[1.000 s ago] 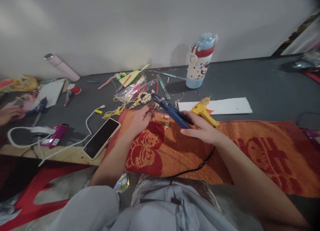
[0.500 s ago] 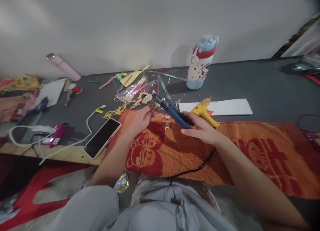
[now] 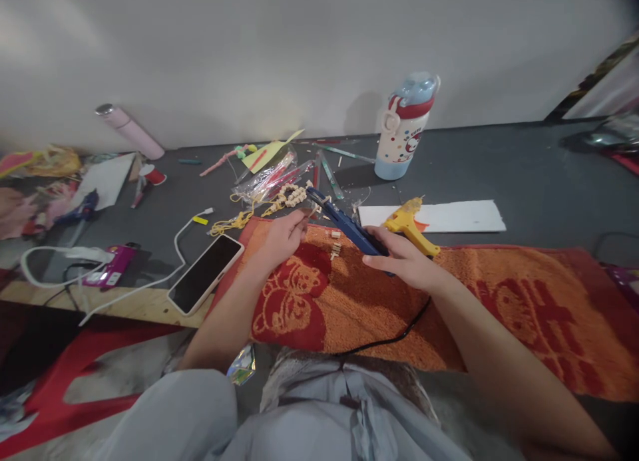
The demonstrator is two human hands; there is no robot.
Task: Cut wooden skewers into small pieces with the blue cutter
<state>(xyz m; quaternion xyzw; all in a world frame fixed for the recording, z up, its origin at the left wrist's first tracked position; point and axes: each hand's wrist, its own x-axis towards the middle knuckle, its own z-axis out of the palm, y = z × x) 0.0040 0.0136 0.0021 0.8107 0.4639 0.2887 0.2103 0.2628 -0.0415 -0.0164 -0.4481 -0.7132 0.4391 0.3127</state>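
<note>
My right hand (image 3: 404, 258) grips a blue glue gun (image 3: 344, 220) over an orange and red towel (image 3: 499, 301), with the nozzle pointing up and left. Its black cord (image 3: 394, 338) trails back toward my lap. My left hand (image 3: 282, 238) is pinched on a small piece right at the gun's tip; I cannot make out what it is. A few small wooden bits (image 3: 334, 248) lie on the towel between my hands. A string of wooden beads (image 3: 289, 196) lies just beyond the tip.
A yellow glue gun (image 3: 412, 223) rests on a white strip (image 3: 449, 215). A white phone (image 3: 206, 273) with cable lies left of the towel. A cartoon water bottle (image 3: 404, 125), a pink flask (image 3: 130, 130), a purple glue gun (image 3: 107, 267) and craft scraps litter the grey floor.
Both hands have held their pose; only the view has shifted slightly. A person's hand seen at the far left earlier is no longer visible.
</note>
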